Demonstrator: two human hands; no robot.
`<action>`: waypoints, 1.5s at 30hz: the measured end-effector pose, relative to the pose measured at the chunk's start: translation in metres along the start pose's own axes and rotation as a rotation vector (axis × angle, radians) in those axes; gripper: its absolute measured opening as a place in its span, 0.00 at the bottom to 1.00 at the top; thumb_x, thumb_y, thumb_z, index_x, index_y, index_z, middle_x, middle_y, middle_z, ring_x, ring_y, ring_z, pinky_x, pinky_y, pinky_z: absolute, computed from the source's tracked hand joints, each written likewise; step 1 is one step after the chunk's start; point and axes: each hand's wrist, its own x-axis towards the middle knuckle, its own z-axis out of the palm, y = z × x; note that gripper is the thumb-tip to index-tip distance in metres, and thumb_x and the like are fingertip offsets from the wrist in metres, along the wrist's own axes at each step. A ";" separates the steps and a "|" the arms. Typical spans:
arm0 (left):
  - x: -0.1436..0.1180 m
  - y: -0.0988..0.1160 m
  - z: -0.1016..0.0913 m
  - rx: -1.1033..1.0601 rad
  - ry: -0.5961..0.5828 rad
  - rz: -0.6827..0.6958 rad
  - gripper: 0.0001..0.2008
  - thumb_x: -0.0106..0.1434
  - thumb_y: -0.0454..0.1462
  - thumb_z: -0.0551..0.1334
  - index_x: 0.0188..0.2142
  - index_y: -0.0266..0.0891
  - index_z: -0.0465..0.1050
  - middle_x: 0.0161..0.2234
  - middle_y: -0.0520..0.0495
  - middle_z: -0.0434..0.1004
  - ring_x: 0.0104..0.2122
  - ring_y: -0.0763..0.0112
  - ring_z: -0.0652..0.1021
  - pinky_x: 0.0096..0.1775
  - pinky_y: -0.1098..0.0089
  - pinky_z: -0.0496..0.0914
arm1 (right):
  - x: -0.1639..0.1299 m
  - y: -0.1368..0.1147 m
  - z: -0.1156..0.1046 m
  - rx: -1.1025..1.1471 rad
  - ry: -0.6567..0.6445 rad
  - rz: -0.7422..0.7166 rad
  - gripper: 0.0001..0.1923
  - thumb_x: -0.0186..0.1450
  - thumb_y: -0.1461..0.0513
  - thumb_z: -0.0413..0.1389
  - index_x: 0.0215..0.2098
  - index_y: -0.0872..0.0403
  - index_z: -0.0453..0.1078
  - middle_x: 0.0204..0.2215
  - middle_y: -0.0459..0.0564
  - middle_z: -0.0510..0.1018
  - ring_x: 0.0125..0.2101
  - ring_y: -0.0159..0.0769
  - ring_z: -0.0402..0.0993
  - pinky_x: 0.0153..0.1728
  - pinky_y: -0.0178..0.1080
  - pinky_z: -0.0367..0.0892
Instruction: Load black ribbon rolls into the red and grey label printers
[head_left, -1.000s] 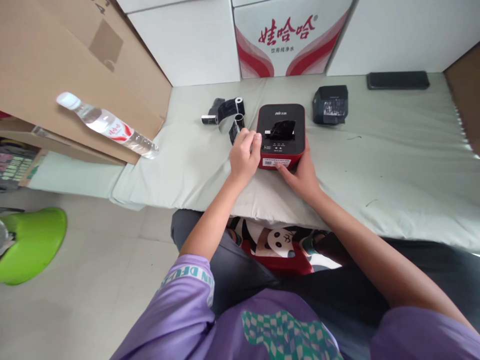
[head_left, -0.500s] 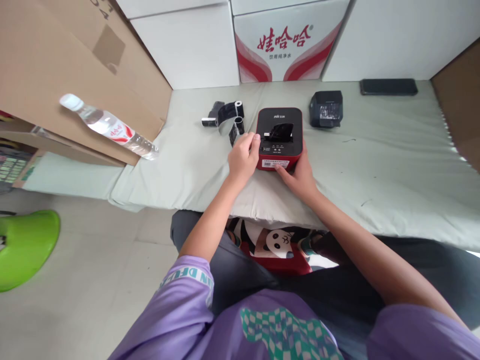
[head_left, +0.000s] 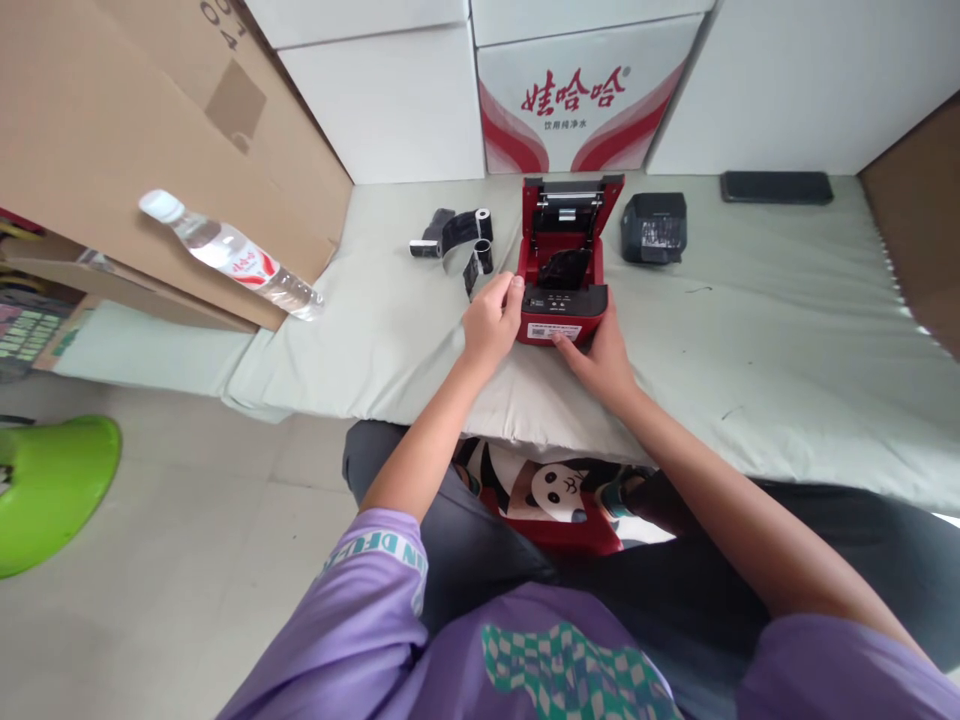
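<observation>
A small red and black receipt printer point(head_left: 555, 330) stands on the cloth with its lid point(head_left: 574, 205) raised at the back. Inside its bay lies something black and glossy point(head_left: 562, 270), partly hidden by the front panel. My left hand point(head_left: 491, 320) is closed at the printer's left front edge, fingers curled against it. With the thumb on the white front label and the other fingers round the right side, my right hand point(head_left: 604, 355) grips the printer. Loose black strips with small rolls point(head_left: 465, 235) lie beyond my left hand.
A black block-shaped item point(head_left: 654, 228) sits right of the printer, and a dark phone point(head_left: 777, 187) farther right. A water bottle point(head_left: 240, 260) leans against a cardboard box point(head_left: 150, 130) at left. White cartons point(head_left: 390, 110) line the back. Below left is a green stool point(head_left: 60, 490).
The printer's lid has swung up and back, baring the inside with the black piece in it. Both hands keep almost the same places on the printer.
</observation>
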 end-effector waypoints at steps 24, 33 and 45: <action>-0.005 -0.015 0.006 0.019 0.036 0.093 0.34 0.76 0.69 0.50 0.30 0.46 0.64 0.31 0.48 0.70 0.35 0.63 0.74 0.46 0.62 0.69 | 0.002 -0.003 0.001 0.008 0.035 -0.052 0.56 0.69 0.33 0.62 0.81 0.53 0.49 0.75 0.70 0.66 0.73 0.62 0.67 0.76 0.69 0.63; -0.007 -0.024 0.006 0.037 0.014 0.196 0.28 0.81 0.60 0.48 0.39 0.46 0.75 0.39 0.44 0.80 0.44 0.61 0.81 0.52 0.60 0.73 | 0.010 0.020 -0.004 0.030 0.098 -0.031 0.65 0.62 0.28 0.65 0.82 0.48 0.45 0.79 0.68 0.56 0.75 0.64 0.62 0.74 0.69 0.66; -0.003 -0.035 0.011 0.011 0.092 0.135 0.29 0.82 0.60 0.44 0.44 0.45 0.73 0.41 0.44 0.83 0.43 0.62 0.83 0.49 0.63 0.74 | 0.032 -0.019 -0.034 0.037 0.210 -0.103 0.31 0.78 0.36 0.49 0.64 0.46 0.74 0.61 0.58 0.81 0.61 0.52 0.80 0.66 0.61 0.74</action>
